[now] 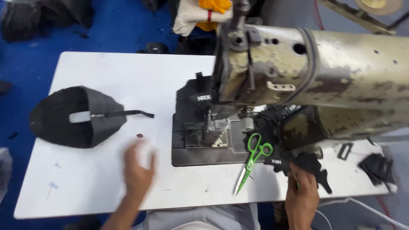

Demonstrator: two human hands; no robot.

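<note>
While the right hand (301, 194) pinches black fabric pieces (313, 165) beside the sewing machine (315, 72), the blurred left hand (138, 170) lies open, fingers apart, on the white table (76, 179) left of it

White worktable (85, 179), blue floor (123, 25), dark heaps (42, 17) beyond

A small flat black fabric piece (313, 167) with a jagged, lobed outline lies near the front edge of the white table, toward its right corner, pinched at its near side by the right hand (301, 197). It overlaps a heap of similar black cut pieces (279, 132) reaching back toward the table's middle. The blurred left hand (138, 170) hovers empty over bare tabletop near the front edge.
</note>
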